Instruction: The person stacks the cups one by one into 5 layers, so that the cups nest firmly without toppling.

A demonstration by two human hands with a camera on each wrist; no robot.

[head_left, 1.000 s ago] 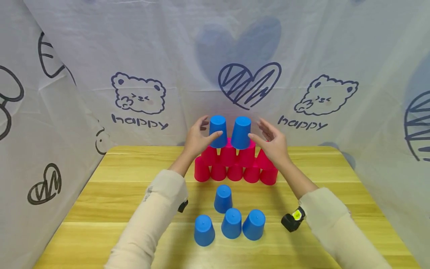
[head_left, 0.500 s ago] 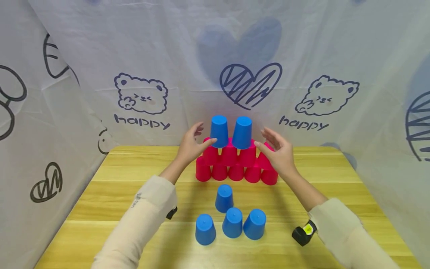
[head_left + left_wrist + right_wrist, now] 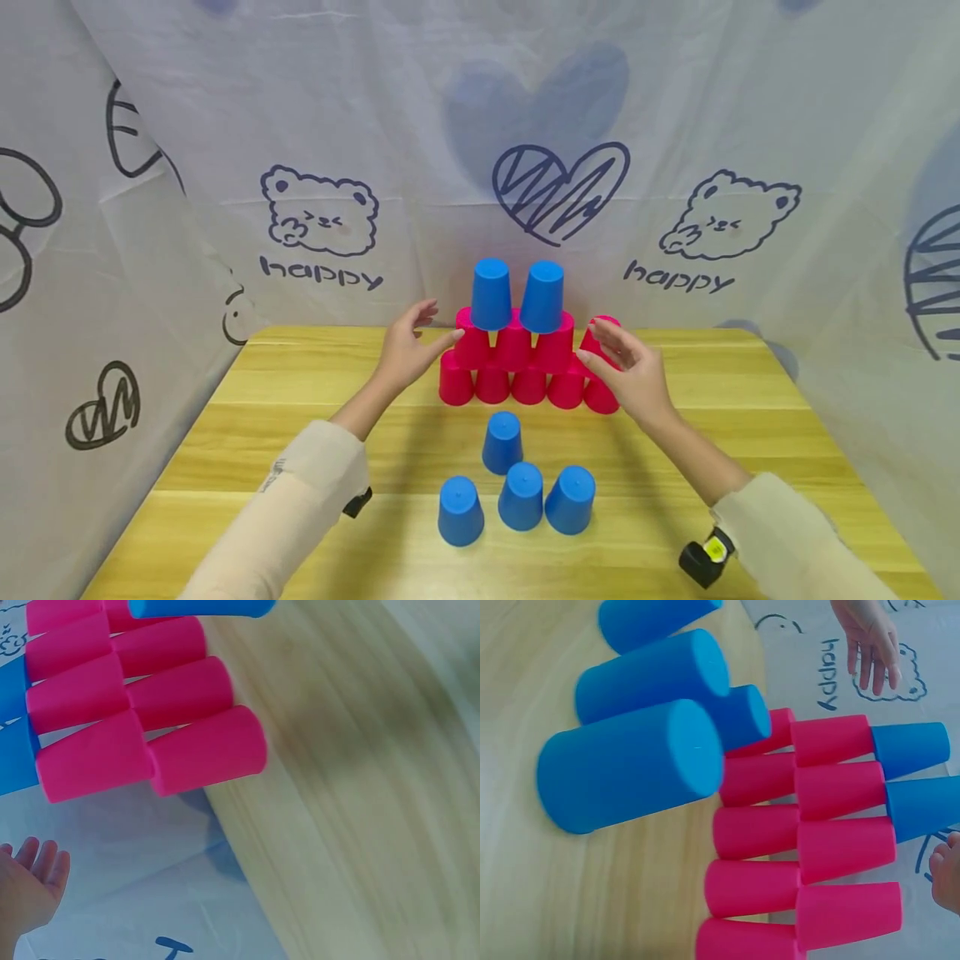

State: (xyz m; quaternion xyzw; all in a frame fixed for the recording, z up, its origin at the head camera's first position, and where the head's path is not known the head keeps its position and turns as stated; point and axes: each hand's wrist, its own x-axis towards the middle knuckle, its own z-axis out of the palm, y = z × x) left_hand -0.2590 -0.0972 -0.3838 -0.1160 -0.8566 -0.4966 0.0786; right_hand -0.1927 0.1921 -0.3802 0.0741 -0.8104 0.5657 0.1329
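Note:
Two upside-down blue cups (image 3: 491, 296) stand side by side on the upper row of red cups (image 3: 513, 346). Those red cups rest on a lower red row (image 3: 528, 387), also upside down. My left hand (image 3: 405, 354) is held in the air left of the stack, thumb towards it, holding nothing. On the other side, my right hand (image 3: 636, 375) is also free of any cup, its thumb and fingers apart, and overlaps the rightmost red cups in the head view. In the left wrist view the left hand (image 3: 30, 889) shows relaxed fingers beyond the cups.
Several more blue cups (image 3: 520, 497) stand upside down on the wooden table (image 3: 315, 467), in front of the stack. Behind the table hangs a white cloth (image 3: 442, 225) with bear and heart drawings. Black wrist cameras (image 3: 705, 558) hang below the sleeves.
Both hands have moved off the two upper blue cups, outward and down towards me. Those cups stay in place on the red row, and the front blue cups have not moved.

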